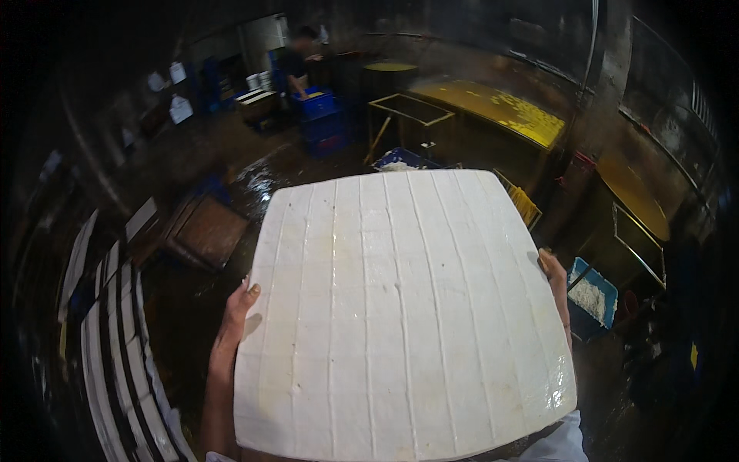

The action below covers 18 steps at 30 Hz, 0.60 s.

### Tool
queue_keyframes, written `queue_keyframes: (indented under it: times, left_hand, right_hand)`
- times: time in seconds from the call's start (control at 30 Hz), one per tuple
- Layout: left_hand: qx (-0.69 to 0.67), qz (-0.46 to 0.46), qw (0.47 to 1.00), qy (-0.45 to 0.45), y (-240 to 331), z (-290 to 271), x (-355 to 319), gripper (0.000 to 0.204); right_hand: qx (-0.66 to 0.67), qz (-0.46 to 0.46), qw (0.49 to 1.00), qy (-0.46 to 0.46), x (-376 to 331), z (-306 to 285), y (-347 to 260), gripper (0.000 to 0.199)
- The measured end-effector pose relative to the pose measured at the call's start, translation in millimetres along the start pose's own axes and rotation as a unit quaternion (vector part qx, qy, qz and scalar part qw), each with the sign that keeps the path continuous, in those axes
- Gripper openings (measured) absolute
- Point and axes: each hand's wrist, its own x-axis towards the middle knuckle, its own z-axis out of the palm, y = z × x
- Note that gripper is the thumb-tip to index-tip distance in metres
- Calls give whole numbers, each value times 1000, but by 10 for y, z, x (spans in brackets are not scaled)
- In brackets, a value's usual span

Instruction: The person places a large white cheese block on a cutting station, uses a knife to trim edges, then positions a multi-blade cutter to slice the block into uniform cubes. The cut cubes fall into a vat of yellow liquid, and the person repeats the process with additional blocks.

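A large, wet white tofu slab (400,308), nearly square and scored with long lines and fainter crosswise marks, fills the middle of the view. My left hand (237,312) grips its left edge, the thumb lying over the rim. At the opposite edge my right hand (554,279) has hold of the slab too, with part of the hand showing past the rim. Both hands' fingers are mostly hidden behind or beneath the slab. Whatever supports it from below cannot be seen.
Stacked white-and-dark layers (123,346) stand at the left, near a brown box (208,231). Yellow pieces lie in a wide vat (462,96) at the back right. A blue bin (593,296) holds white scraps. Another person (299,61) stands by blue crates (322,123).
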Motion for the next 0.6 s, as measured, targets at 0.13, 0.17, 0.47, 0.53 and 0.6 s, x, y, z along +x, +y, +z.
queue_keyframes:
  times: [0.13,0.17,0.47,0.53,0.6]
  left_hand:
    - [40,-26,999,14,309,237,1715,70]
    - [43,-19,999,2,389,271,2111,70]
    - [19,0,995,-97,699,424,5963,66]
    - [13,-6,989,-145,686,529,6862,63]
    - [12,13,984,-180,753,667,7746,62]
  right_hand:
    - [77,10,996,31,1228,361,-123,33]
    - [56,23,998,33,1398,612,-317,33]
    - [17,-39,992,122,4335,1130,-46,29]
    - [15,-39,990,138,4853,1269,80,27]
    - [44,-38,988,141,5179,1873,-94,26]
